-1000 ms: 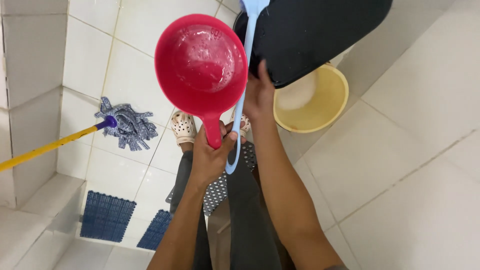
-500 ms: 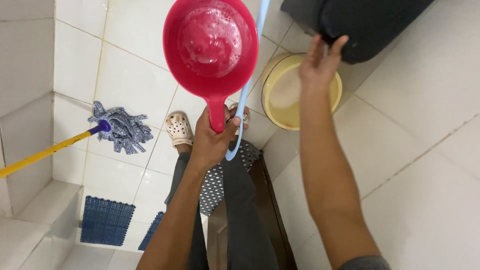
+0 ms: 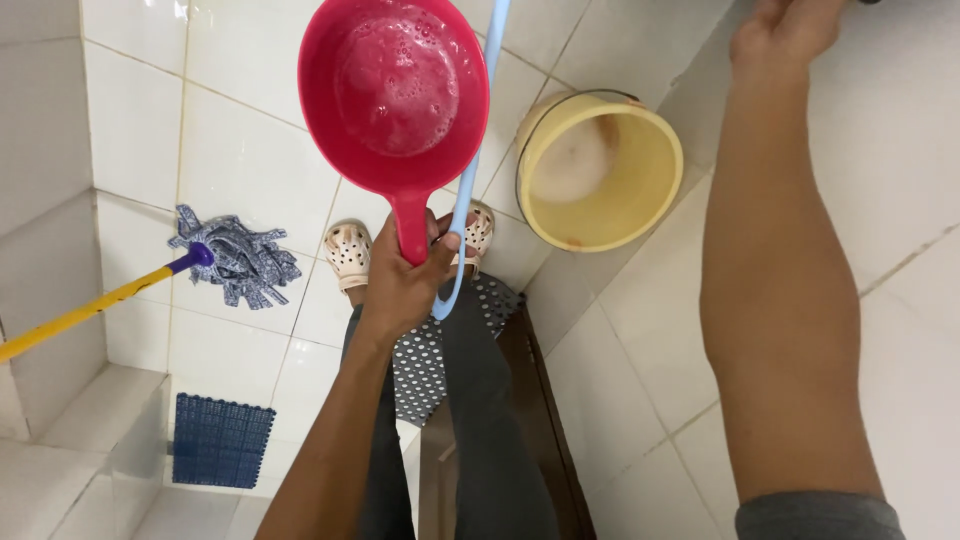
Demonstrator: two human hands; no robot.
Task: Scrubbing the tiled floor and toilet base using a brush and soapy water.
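You are holding a red plastic water dipper [image 3: 395, 90] by its handle, soapy water pooling in its bowl, high above the white tiled floor [image 3: 240, 150]; your left hand [image 3: 400, 285] is gripping that handle together with a light blue rod [image 3: 480, 150], so a slack grip could be tilting foam onto your sandalled feet [image 3: 350, 255]; your right hand [image 3: 785, 30] is reaching past the frame's top edge, its grasp untellable; the yellow bucket [image 3: 640, 190] and mop [image 3: 235, 255] are waiting nearby.

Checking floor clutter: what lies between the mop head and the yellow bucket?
In the head view, the person's two sandalled feet stand on tile between the mop head and the yellow bucket.
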